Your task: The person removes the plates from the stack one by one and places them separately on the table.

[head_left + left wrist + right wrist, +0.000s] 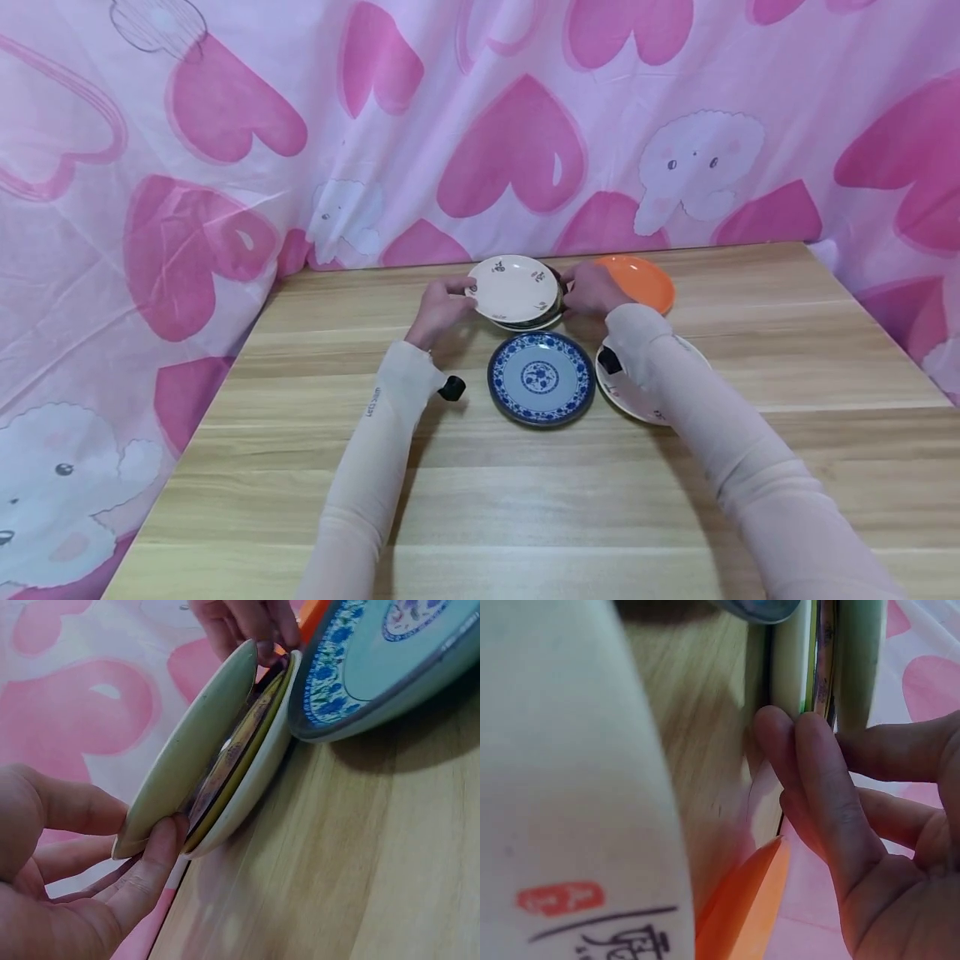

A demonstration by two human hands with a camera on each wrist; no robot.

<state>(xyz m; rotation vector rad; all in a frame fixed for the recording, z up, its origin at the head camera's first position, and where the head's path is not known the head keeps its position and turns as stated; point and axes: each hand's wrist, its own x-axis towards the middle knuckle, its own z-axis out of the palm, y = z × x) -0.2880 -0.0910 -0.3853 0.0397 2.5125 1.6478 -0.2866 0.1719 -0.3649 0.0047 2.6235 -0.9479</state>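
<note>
Evidently, the left hand [439, 308] pinches the top plate [513, 288], while the right hand [594, 289] touches the stack beneath [253, 778] with parted fingers.

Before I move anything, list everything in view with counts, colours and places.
flower-marked plate: 1, white, tilted over the stack
stack of plates: count unclear, white and yellow-green edges, beneath that plate
blue-patterned plate: 1, blue, in front of the stack
orange plate: 1, orange, right of the stack
marked plate: 1, white, partly behind the right sleeve
table: 1, light wood, under the plates
curtain: pink, hearts and cartoon animals, behind the table
sleeves: 2, pale, both arms
left grip: 1, bare, pinching the flower-marked plate
right grip: 1, bare, at the stack's right edge
</note>
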